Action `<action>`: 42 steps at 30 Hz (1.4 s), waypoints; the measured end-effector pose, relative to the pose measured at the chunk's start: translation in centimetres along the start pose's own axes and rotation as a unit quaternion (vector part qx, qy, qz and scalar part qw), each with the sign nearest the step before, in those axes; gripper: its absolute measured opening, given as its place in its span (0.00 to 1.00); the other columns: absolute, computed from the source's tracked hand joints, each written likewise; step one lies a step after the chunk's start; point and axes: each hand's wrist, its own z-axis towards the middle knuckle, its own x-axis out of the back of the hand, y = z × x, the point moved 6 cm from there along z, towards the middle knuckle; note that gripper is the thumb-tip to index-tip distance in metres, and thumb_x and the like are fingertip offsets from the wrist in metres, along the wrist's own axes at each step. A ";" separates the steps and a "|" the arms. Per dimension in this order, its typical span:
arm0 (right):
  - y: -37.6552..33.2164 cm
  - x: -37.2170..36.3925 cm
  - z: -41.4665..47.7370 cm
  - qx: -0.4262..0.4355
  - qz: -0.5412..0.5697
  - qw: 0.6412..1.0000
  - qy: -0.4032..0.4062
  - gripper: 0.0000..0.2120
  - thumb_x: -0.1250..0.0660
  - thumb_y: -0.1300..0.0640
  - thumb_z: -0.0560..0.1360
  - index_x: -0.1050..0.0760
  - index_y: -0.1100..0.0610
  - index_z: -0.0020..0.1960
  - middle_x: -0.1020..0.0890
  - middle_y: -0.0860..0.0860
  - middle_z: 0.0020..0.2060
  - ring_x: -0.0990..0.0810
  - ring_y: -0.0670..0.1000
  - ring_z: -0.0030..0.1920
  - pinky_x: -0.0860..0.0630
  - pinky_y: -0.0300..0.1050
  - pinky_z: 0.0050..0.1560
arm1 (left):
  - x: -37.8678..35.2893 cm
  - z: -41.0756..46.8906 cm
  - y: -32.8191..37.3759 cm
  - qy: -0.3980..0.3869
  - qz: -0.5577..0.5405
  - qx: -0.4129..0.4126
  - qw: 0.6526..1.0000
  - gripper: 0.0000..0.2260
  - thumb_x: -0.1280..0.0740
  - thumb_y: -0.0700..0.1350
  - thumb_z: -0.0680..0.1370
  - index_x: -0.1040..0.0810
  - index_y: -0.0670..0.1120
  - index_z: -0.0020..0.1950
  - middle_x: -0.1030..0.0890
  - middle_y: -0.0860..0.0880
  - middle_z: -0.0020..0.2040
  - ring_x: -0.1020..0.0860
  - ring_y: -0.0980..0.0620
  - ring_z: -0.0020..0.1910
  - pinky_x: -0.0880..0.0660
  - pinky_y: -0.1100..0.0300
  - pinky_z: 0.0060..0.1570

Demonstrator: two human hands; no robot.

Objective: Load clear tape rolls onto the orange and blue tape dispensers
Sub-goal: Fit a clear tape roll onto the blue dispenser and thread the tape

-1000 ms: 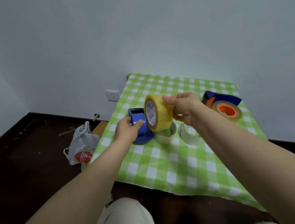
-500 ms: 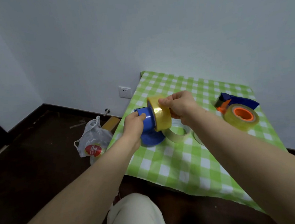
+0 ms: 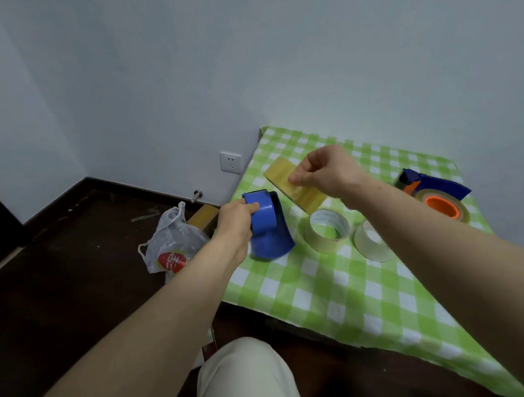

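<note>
Tape strip (image 3: 297, 190), yellowish and flat, is stretching out just beside the blue dispenser (image 3: 268, 229), and the right hand (image 3: 326, 169) is pinching its edge between thumb and fingertips. The left hand (image 3: 236, 220) is gripping the dispenser's top at the left edge of the checked cloth (image 3: 339, 286). Whether a roll is sitting inside, I cannot tell. To my eye the sticky strip is risking folding onto itself, or catching the loose clear roll (image 3: 326, 234) nearby, if the pull is going slack or skewing sideways.
</note>
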 end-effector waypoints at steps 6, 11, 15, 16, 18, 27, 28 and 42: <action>-2.3 3.5 -0.7 0.010 -0.124 0.987 -0.101 0.06 0.32 0.62 0.70 0.25 0.57 0.36 0.25 0.50 0.33 0.27 0.47 0.36 0.29 0.38 0.35 | 0.6 0.3 0.4 0.006 0.035 -0.017 0.999 0.06 0.37 0.39 0.75 0.24 0.45 0.39 0.22 0.42 0.43 0.25 0.44 0.46 0.30 0.51 0.49; -3.7 1.2 -1.9 0.021 -0.271 0.915 -0.299 0.07 0.32 0.64 0.69 0.26 0.56 0.34 0.24 0.50 0.34 0.24 0.48 0.37 0.22 0.43 0.39 | 0.4 -0.1 0.4 0.005 0.076 -0.024 0.997 0.06 0.37 0.41 0.74 0.26 0.45 0.37 0.25 0.42 0.43 0.28 0.45 0.43 0.34 0.54 0.46; -3.5 -2.8 -2.6 0.051 -0.370 0.853 -0.364 0.07 0.32 0.67 0.68 0.27 0.58 0.36 0.24 0.51 0.33 0.22 0.46 0.29 0.21 0.42 0.34 | 0.7 0.2 0.1 -0.003 0.086 -0.031 0.996 0.07 0.38 0.39 0.75 0.24 0.46 0.38 0.23 0.42 0.45 0.27 0.44 0.45 0.32 0.54 0.46; -3.4 -3.5 -2.5 0.069 -0.393 0.842 -0.363 0.06 0.31 0.66 0.68 0.27 0.57 0.37 0.24 0.51 0.33 0.22 0.48 0.30 0.22 0.42 0.35 | 0.7 0.3 0.1 -0.009 0.093 -0.033 0.995 0.06 0.38 0.39 0.74 0.23 0.46 0.39 0.22 0.41 0.48 0.26 0.43 0.49 0.31 0.52 0.49; -3.5 -4.5 -2.3 0.111 -0.438 0.820 -0.350 0.07 0.30 0.63 0.67 0.27 0.56 0.36 0.21 0.52 0.37 0.22 0.52 0.37 0.25 0.43 0.39 | 0.6 0.3 0.0 -0.030 0.101 -0.036 0.994 0.06 0.38 0.40 0.74 0.21 0.45 0.44 0.20 0.40 0.55 0.24 0.39 0.56 0.29 0.47 0.57; -3.8 -5.9 -0.7 0.163 -0.457 0.816 -0.314 0.14 0.29 0.61 0.67 0.32 0.50 0.31 0.24 0.49 0.36 0.27 0.50 0.39 0.34 0.35 0.33 | 0.3 0.2 0.4 -0.083 0.060 -0.035 0.994 0.10 0.41 0.39 0.78 0.20 0.45 0.47 0.18 0.43 0.48 0.21 0.43 0.52 0.28 0.46 0.64; -3.8 -6.0 -0.6 0.162 -0.456 0.817 -0.313 0.14 0.29 0.61 0.67 0.32 0.50 0.31 0.25 0.48 0.34 0.28 0.50 0.38 0.34 0.35 0.32 | 0.4 0.3 0.4 -0.087 0.054 -0.035 0.994 0.10 0.41 0.39 0.78 0.20 0.45 0.46 0.18 0.44 0.47 0.21 0.43 0.51 0.28 0.46 0.63; -2.6 -5.5 -0.2 0.239 -0.402 0.855 -0.226 0.09 0.27 0.60 0.64 0.28 0.54 0.36 0.26 0.49 0.56 0.27 0.46 0.34 0.30 0.41 0.41 | 0.9 -0.3 0.5 -0.109 0.061 -0.034 0.992 0.06 0.37 0.41 0.74 0.22 0.45 0.39 0.20 0.46 0.39 0.23 0.47 0.39 0.28 0.54 0.46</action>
